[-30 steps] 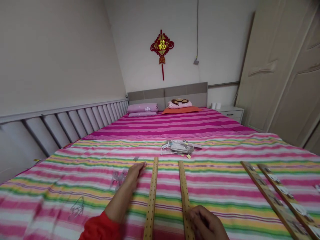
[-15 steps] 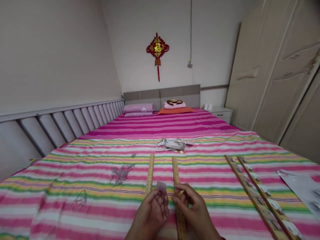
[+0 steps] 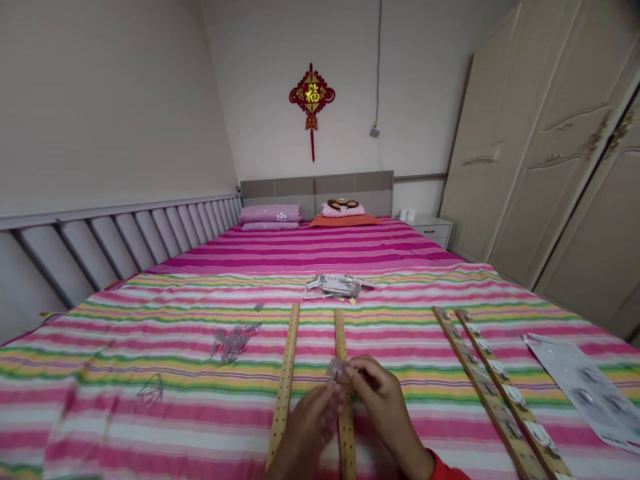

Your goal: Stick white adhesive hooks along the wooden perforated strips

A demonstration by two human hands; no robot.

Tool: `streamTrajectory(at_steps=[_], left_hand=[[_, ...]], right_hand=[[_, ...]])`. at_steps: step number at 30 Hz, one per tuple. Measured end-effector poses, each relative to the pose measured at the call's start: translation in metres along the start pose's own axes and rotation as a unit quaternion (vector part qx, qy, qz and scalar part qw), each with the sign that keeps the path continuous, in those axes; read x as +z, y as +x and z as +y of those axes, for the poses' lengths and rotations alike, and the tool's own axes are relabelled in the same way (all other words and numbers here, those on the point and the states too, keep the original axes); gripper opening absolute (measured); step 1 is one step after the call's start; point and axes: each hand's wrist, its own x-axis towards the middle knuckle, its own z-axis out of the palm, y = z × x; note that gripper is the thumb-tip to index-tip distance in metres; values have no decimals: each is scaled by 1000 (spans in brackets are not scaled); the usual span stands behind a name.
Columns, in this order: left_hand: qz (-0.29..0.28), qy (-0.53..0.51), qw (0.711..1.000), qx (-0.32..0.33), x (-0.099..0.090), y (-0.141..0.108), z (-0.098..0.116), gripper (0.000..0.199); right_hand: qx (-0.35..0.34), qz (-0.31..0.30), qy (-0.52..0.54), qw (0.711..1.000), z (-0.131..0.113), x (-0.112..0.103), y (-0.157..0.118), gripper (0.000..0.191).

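Observation:
A small translucent plastic piece (image 3: 337, 369) is between both hands, over the right one of two perforated wooden strips. My right hand (image 3: 381, 398) pinches its right edge between thumb and fingers. My left hand (image 3: 316, 417) touches its lower left side, its fingers blurred, so its grip is unclear. The left wooden strip (image 3: 285, 380) lies beside my left hand; the other strip (image 3: 347, 443) runs beneath the hands. A pile of similar clear pieces (image 3: 233, 343) rests to the left.
Two wooden strips (image 3: 480, 363) (image 3: 510, 380) bearing small pieces lie at the right, beside a clear plastic bag (image 3: 583, 383). Packets (image 3: 337, 286) lie farther up the striped bed. Thin wire loops (image 3: 150, 392) are at the left. A railing (image 3: 125, 237) borders the bed.
My right hand has come together with my left at the plastic piece, which has shifted right and now lies between them. The camera view has shifted slightly.

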Motion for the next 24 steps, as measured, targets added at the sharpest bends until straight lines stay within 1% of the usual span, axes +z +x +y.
streamTrajectory(at_steps=[1,2,3,4,5,9,11,14,16,18,21,24], left_hand=[[16,66,995,71,-1,5,3,29],[25,124,982,137,-2,11,7,32],[29,168,967,188,-2,18,11,34],[25,198,956,217,-2,25,15,34],[18,216,949,229,-2,32,19,34],[-18,256,937,236,3,59,27,25],[-19,262,937,230,7,74,27,23],[-8,240,952,192,14,98,25,21],[5,225,961,158,18,117,24,19],[22,224,965,135,21,137,24,16],[43,234,963,124,22,165,25,12],[60,251,958,125,23,189,26,13]], right_hand=[[20,-1,10,1000,3,-2,4,37],[39,-5,20,999,6,-3,8,39],[55,-10,30,998,9,-5,12,41],[69,-16,39,997,12,-6,17,42],[82,-23,48,995,15,-8,21,43],[143,-47,91,984,30,-12,39,44],[170,-23,112,979,41,-13,50,42],[195,26,132,972,60,-15,68,36],[201,37,134,970,71,-15,81,31],[201,40,128,970,82,-14,94,27],[200,49,121,971,97,-10,116,22],[199,63,114,971,113,-5,137,20]])
